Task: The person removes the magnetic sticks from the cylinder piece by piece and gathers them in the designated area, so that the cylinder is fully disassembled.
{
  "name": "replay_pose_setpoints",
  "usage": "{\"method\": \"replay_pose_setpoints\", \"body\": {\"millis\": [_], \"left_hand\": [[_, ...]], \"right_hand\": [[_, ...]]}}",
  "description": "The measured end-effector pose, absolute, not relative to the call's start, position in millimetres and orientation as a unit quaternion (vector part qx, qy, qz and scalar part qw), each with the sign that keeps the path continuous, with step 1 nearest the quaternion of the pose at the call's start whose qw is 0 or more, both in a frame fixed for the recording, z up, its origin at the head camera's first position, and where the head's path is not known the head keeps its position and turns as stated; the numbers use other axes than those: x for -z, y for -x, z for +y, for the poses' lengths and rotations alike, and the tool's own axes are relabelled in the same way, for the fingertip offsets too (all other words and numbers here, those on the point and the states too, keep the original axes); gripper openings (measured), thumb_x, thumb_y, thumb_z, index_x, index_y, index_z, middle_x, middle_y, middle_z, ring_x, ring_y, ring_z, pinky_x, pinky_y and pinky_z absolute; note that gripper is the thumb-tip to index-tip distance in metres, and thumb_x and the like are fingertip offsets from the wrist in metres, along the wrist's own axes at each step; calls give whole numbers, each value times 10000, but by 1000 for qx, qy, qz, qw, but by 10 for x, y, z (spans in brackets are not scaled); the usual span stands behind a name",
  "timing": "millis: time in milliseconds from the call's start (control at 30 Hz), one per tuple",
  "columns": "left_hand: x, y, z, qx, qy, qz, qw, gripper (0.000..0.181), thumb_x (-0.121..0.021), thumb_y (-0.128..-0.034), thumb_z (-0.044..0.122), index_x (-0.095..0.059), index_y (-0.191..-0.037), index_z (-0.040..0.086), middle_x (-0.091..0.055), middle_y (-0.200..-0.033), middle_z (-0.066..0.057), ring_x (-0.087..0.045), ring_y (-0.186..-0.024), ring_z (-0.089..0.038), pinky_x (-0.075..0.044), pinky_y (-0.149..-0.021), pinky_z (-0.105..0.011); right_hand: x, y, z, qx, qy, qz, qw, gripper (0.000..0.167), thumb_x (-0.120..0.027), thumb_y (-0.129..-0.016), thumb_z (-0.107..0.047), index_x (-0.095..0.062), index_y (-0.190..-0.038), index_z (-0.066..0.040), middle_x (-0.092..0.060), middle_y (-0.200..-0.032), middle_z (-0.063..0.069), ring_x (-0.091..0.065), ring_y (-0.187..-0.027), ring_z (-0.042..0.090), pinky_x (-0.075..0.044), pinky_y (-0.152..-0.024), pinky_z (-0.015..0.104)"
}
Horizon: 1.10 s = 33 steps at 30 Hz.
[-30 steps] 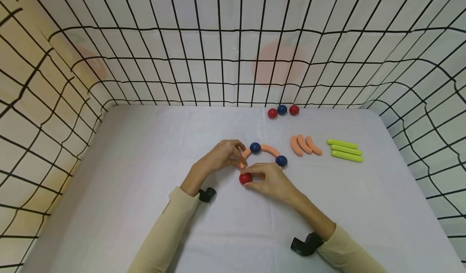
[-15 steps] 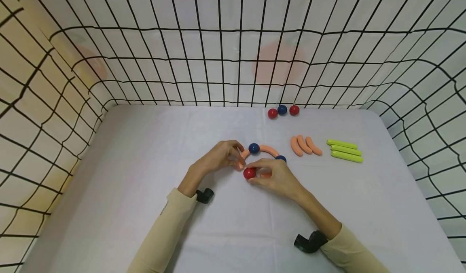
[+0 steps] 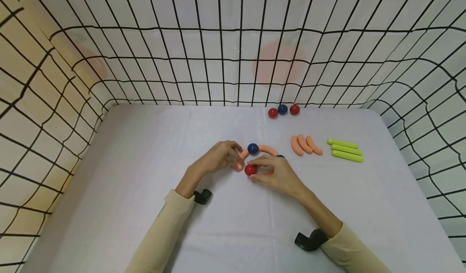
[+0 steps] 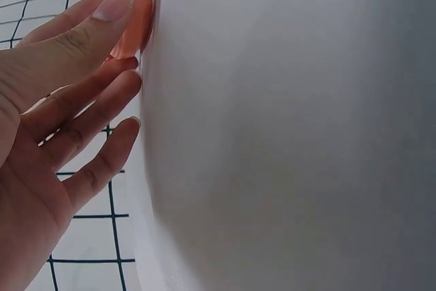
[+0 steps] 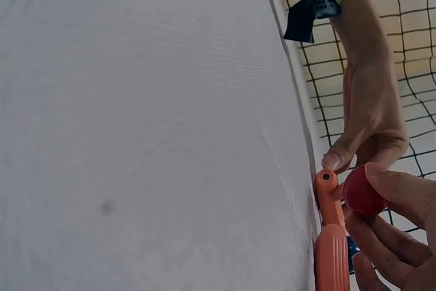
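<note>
An arc of orange curved toy rods joined by blue balls lies on the white-covered table, its front right part hidden by the right hand. My left hand pinches the left rod of the arc between thumb and index finger, its other fingers spread. A round dark spot marks the end of that rod. Between thumb and fingertips my right hand holds a red ball, close to the rod's free end; whether they touch I cannot tell. Another orange rod lies under the right hand.
Two red balls and one blue ball stand at the table's back edge. Loose orange curved rods and green straight rods lie to the right. Black wire mesh rises behind and at both sides.
My right hand has moved the red ball away from me and slightly right, nearer the arc. The left hand and the arc have shifted slightly left.
</note>
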<state>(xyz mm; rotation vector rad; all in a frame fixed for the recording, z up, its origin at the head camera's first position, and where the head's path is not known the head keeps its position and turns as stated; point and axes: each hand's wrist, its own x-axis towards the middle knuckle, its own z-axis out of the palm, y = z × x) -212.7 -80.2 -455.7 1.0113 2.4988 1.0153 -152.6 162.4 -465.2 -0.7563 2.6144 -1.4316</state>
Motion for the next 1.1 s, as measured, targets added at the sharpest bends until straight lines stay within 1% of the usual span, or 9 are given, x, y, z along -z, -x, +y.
{"method": "replay_pose_setpoints", "body": {"millis": [167,267,400,467,633,733,800,833,1100], "left_hand": [[4560,2116,-838,-342,-343,866,124,88,-853,-833,107,-853,-919,123,-728,-1248,-116,-649,-1211,-276,-528,-1072,-440],[4577,2114,-847,-343,-334,868,131,90,-851,-836,115,-854,-924,131,-717,-1269,-108,-639,-1214,-263,-514,-1092,-442],[4579,2104,-847,-335,-324,875,134,111,-851,-837,134,-854,-948,142,-707,-1291,-102,-639,-1205,-256,-518,-1085,-434],[4571,2092,-846,-332,-321,877,131,123,-851,-838,140,-853,-960,142,-708,-1294,-102,-642,-1207,-258,-525,-1075,-428],[4542,2056,-841,-328,-317,881,123,138,-856,-831,136,-850,-968,124,-713,-1279,-116,-651,-1191,-270,-541,-1049,-422],[4530,2037,-844,-324,-320,882,117,133,-855,-834,134,-849,-965,112,-719,-1261,-124,-660,-1173,-272,-547,-1041,-417],[4526,2021,-861,-318,-327,883,111,127,-853,-837,134,-849,-961,110,-724,-1247,-127,-666,-1162,-272,-550,-1036,-414],[4525,2013,-872,-314,-329,884,108,123,-854,-837,136,-849,-957,110,-725,-1240,-127,-668,-1155,-272,-551,-1032,-414],[4556,1946,-1014,-294,-340,889,81,135,-857,-831,153,-850,-962,121,-734,-1206,-124,-674,-1123,-275,-563,-989,-415]], "right_hand": [[4637,1553,1671,471,248,846,8,364,-855,-846,-84,-776,-1201,-73,-764,-1204,115,-628,-1260,348,-570,-747,291],[4596,1596,1718,467,237,852,-6,397,-837,-868,-87,-751,-1255,-72,-740,-1263,138,-629,-1253,384,-585,-825,346],[4526,1686,1805,461,197,865,-11,442,-826,-886,-115,-715,-1313,-82,-736,-1248,114,-688,-1047,309,-587,-927,496],[4506,1763,1858,463,168,870,-12,449,-816,-902,-143,-696,-1328,-71,-739,-1234,122,-685,-1069,306,-578,-945,520],[4476,2019,1969,450,95,888,-21,428,-795,-932,-216,-687,-1321,-72,-737,-1237,153,-702,-1100,313,-595,-935,346],[4456,2170,2002,439,69,895,-22,401,-772,-952,-206,-684,-1313,-57,-731,-1238,172,-711,-1083,329,-603,-929,340],[4445,2261,2007,435,55,899,-18,390,-760,-961,-203,-679,-1310,-49,-724,-1245,179,-707,-1091,339,-599,-946,464],[4443,2304,2005,433,49,900,-14,391,-755,-966,-208,-676,-1314,-49,-717,-1254,180,-698,-1100,344,-592,-949,477],[4513,2608,1923,445,10,895,23,443,-762,-951,-186,-665,-1363,-55,-691,-1268,184,-676,-1085,324,-521,-880,344]]}}
